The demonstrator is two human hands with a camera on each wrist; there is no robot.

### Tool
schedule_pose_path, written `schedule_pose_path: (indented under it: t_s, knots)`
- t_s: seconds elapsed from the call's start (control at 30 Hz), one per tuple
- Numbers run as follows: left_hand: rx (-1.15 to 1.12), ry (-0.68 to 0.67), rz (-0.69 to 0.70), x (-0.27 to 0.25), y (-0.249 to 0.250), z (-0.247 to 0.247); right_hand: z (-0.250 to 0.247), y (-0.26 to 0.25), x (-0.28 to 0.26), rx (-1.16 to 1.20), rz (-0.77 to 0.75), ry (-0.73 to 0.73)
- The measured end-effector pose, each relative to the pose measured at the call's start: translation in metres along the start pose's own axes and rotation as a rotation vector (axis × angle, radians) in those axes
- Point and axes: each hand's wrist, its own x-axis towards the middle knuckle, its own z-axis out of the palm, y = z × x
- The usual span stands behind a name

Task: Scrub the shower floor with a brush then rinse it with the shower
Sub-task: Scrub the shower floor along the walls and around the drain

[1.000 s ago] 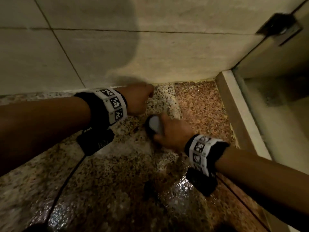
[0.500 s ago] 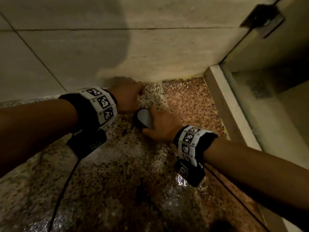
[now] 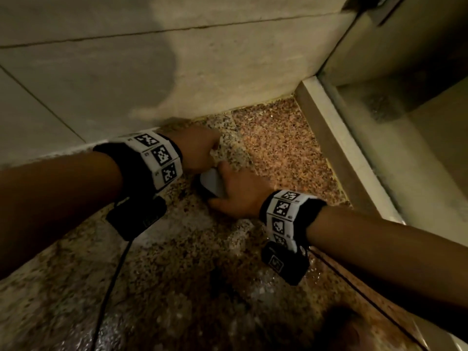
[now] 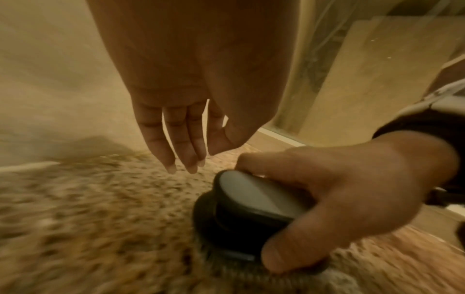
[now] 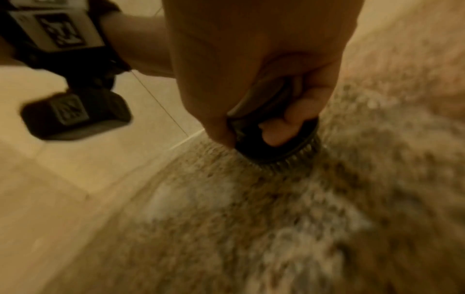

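Observation:
My right hand (image 3: 238, 192) grips a round black scrub brush with a grey top (image 3: 211, 184), bristles down on the wet speckled shower floor (image 3: 177, 262). In the left wrist view the brush (image 4: 251, 208) sits under that hand's thumb and fingers (image 4: 339, 191). In the right wrist view the fingers wrap the brush (image 5: 274, 143), whose bristles touch the floor. My left hand (image 3: 197, 150) hovers just left of the brush near the wall base, holding nothing. Its fingers (image 4: 176, 143) hang straight and loose above the floor.
A tiled wall (image 3: 126, 72) rises just behind the hands. A raised pale curb (image 3: 336, 153) and a glass panel (image 3: 405, 122) close the right side. A black cable (image 3: 111, 287) runs down from the left wrist. Foamy wet patches (image 3: 197, 224) lie near the brush.
The brush and right hand slid away from me toward the wall. The left hand moved along beside them, still empty.

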Motion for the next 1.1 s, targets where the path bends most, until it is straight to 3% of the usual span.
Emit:
schedule_pose_path:
  t_s: [0.07, 0.17, 0.23, 0.27, 0.37, 0.47, 0.53, 0.6, 0.7, 0.77, 0.83, 0.9, 1.0, 1.1]
  knots:
    - [-0.030, 0.039, 0.036, 0.003, 0.011, 0.002, -0.008, 0.029, -0.008, 0.144, 0.144, 0.128]
    - [-0.051, 0.086, 0.033, 0.003, 0.021, 0.002, -0.030, 0.103, -0.031, 0.313, 0.548, 0.349]
    - [-0.066, 0.119, 0.049, 0.003, 0.026, 0.003, -0.032, 0.128, -0.053, 0.267, 0.762, 0.331]
    - [-0.073, 0.135, 0.073, 0.003, 0.030, 0.003, -0.026, 0.126, -0.060, 0.238, 0.783, 0.320]
    - [-0.069, 0.170, 0.134, 0.004, 0.042, 0.005, 0.005, 0.066, -0.064, 0.202, 0.584, 0.322]
    - [-0.109, 0.214, 0.163, 0.004, 0.050, 0.001, 0.035, -0.011, -0.050, 0.150, 0.285, 0.179]
    - [-0.104, 0.215, 0.181, 0.004, 0.052, -0.003, 0.036, -0.026, -0.048, 0.153, 0.200, 0.145]
    - [-0.092, 0.221, 0.179, 0.002, 0.050, -0.004, 0.019, 0.006, -0.049, 0.199, 0.308, 0.200]
    - [-0.091, 0.178, 0.144, -0.001, 0.047, -0.001, -0.020, 0.092, -0.063, 0.293, 0.596, 0.354]
    - [-0.083, 0.129, 0.128, 0.000, 0.049, 0.004, -0.027, 0.122, -0.076, 0.224, 0.785, 0.341]
    - [-0.061, 0.091, 0.134, 0.004, 0.054, 0.008, -0.008, 0.108, -0.077, 0.202, 0.761, 0.320]
    - [-0.051, 0.079, 0.169, 0.010, 0.061, 0.014, 0.019, 0.070, -0.067, 0.201, 0.603, 0.324]
    - [-0.027, 0.055, 0.205, 0.014, 0.076, 0.019, 0.040, 0.018, -0.053, 0.259, 0.366, 0.196]
    - [-0.039, 0.121, 0.240, 0.017, 0.085, 0.022, 0.017, 0.052, -0.059, 0.288, 0.429, 0.274]
